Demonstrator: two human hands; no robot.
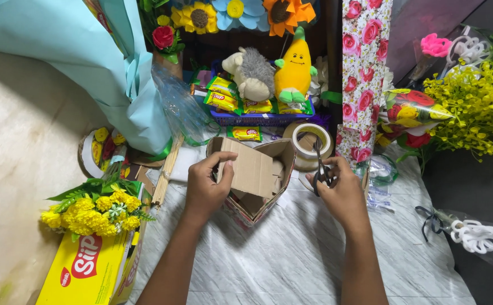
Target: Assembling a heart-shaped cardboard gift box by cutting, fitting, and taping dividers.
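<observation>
A yellow cardboard box (88, 268) is seen nearest, at the bottom left, with a bunch of small yellow fake flowers (95, 210) lying on top of it. A white ribbon bow in clear wrap (475, 235) is seen low on the right

In the middle, a heart-shaped brown cardboard box (256, 179) is stood on the crinkled white sheet over the table (291, 254). Its pointed tip is turned toward the person. The inside is plain brown card, a flat piece of card is stood up in it, and a flowery pattern is seen on the outside near the tip. The flat card is gripped by the left hand (207, 185), with the thumb in front and the fingers curled behind. A pair of black scissors (320, 167) is held by the right hand (342, 192), just beside the box, with fingers closed through the handles and blades pointing away

A roll of clear tape (308, 144) is found just behind the scissors. Farther back, a blue basket (257, 118) with yellow snack packs is seen, and a yellow banana soft toy (295, 65) and a grey soft toy (252, 72) are sat above it. A roll of rose-print paper (362, 73) is stood at the right
</observation>
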